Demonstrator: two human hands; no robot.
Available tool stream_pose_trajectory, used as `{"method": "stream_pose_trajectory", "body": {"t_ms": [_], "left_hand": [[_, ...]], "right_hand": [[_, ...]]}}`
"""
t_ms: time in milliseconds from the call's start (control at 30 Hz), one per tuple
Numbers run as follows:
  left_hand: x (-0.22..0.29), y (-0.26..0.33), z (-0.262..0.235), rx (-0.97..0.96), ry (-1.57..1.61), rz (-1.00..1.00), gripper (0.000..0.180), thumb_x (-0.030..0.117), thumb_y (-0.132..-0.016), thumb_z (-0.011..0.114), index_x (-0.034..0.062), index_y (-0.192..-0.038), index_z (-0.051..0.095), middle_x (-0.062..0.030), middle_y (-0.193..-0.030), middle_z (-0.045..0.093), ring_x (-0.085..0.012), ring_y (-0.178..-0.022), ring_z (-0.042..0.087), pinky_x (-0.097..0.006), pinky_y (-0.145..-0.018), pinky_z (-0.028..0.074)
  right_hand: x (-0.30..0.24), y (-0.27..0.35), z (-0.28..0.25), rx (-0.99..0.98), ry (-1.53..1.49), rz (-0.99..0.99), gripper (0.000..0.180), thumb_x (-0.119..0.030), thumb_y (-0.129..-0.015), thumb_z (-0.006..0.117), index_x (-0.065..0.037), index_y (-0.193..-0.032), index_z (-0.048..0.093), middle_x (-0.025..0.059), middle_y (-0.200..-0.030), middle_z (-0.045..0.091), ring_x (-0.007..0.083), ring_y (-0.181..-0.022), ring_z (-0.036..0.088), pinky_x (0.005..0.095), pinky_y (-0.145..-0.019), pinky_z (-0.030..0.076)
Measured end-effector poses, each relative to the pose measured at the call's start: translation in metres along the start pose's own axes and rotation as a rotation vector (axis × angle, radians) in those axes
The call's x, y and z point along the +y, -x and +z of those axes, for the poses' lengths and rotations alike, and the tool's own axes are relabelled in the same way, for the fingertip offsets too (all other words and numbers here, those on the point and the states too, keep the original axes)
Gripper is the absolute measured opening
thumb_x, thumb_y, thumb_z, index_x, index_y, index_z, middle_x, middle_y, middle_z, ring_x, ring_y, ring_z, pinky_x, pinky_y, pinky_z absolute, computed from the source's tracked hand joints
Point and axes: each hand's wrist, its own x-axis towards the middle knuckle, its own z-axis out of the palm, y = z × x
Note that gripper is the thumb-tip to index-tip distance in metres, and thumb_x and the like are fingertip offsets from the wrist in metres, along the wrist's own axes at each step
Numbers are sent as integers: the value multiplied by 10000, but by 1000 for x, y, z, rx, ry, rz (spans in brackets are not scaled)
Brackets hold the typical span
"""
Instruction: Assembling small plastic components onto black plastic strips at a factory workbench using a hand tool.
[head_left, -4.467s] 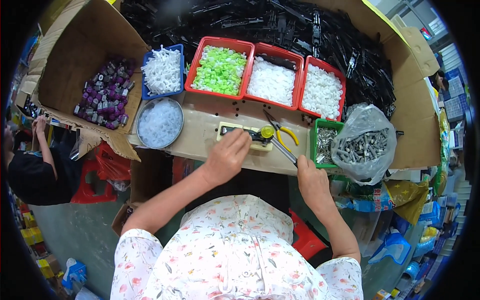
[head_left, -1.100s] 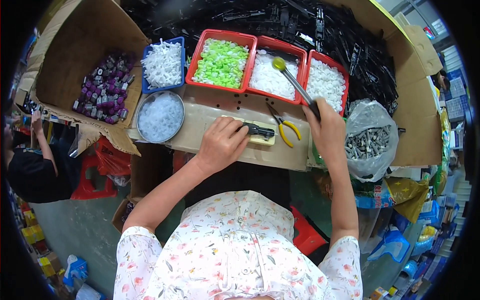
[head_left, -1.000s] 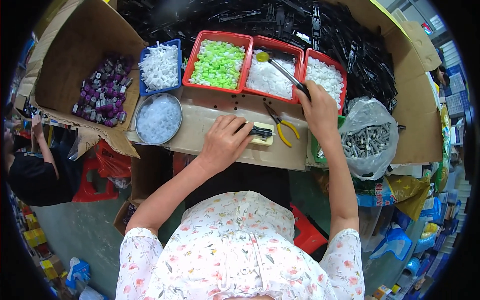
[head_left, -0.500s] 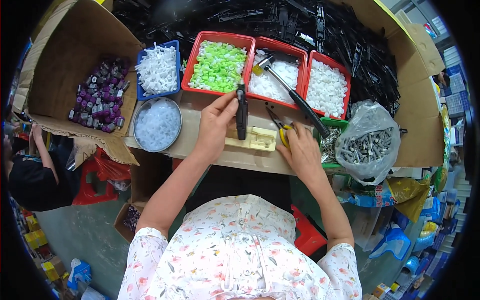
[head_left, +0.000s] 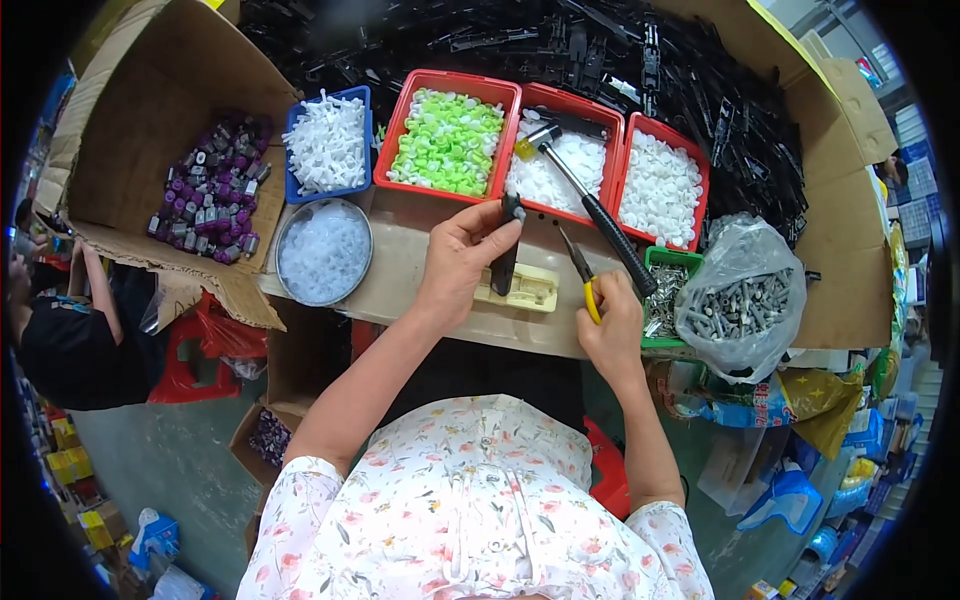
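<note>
My left hand (head_left: 458,262) is closed on a long, narrow black plastic part (head_left: 504,262), held upright between thumb and fingers. Below it, a cream-coloured molded block (head_left: 538,290) lies at the table's front edge, partly covered by the part and hand. My right hand (head_left: 612,328) is wrapped round the yellow handles of a pair of pliers (head_left: 591,300). The pliers' dark jaws point away from me and to the left. Beyond them a hammer (head_left: 602,215) with a black grip rests across a red bin, its head over white pieces.
Red bins of green-and-white pieces (head_left: 447,145) and white pieces (head_left: 660,185) line the back. A blue bin (head_left: 327,145), metal bowl (head_left: 322,255) and carton (head_left: 110,190) stand left. Right are a green screw tray (head_left: 668,290) and plastic bag (head_left: 745,300). Black parts (head_left: 570,50) heap behind.
My right hand, earlier spread over the pliers on the table, has closed round their handles and drawn a little nearer. My left hand has shifted right with the black part.
</note>
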Motion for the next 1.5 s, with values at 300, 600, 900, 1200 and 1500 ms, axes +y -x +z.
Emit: {"method": "stream_pose_trajectory", "body": {"t_ms": [300, 600, 900, 1200, 1500], "left_hand": [[8, 22, 12, -221, -231, 106, 226, 63, -943, 673, -9, -1156, 658, -36, -1009, 670, -83, -866, 625, -244, -811, 515], [11, 41, 10, -276, -402, 189, 302, 119, -966, 667, -8, -1239, 639, -29, -993, 676, -69, -869, 598, -225, -773, 503], [24, 57, 1, -337, -474, 203, 271, 171, -970, 669, -41, -1138, 683, -31, -896, 662, -63, -752, 558, -229, -661, 472], [20, 63, -13, -608, 183, -486, 341, 267, -937, 701, -59, -1037, 714, -76, -770, 660, -126, -600, 571, -257, -535, 449], [39, 83, -45, -673, -22, -666, 443, 352, -896, 728, -81, -988, 713, -78, -715, 644, -124, -593, 578, -260, -529, 440]], "right_hand": [[-16, 5, -28, 93, -4, -333, 346, 157, -686, 458, 43, -982, 598, 197, -1156, 552, 376, -1020, 571, 379, -891, 451], [-25, 9, -33, -5, 133, -404, 311, 101, -718, 575, 19, -1018, 595, 197, -1191, 555, 369, -1114, 554, 500, -935, 405], [-24, 15, -35, -39, 119, -535, 220, 106, -634, 628, 11, -779, 493, 160, -907, 554, 341, -797, 565, 417, -681, 465], [-23, 19, -49, -90, 44, -683, 217, 49, -581, 648, -10, -706, 480, 140, -848, 566, 288, -680, 538, 369, -578, 446], [-28, 21, -38, -152, 93, -831, 178, -50, -625, 658, -60, -726, 512, 86, -889, 585, 231, -746, 565, 341, -642, 430]]}}
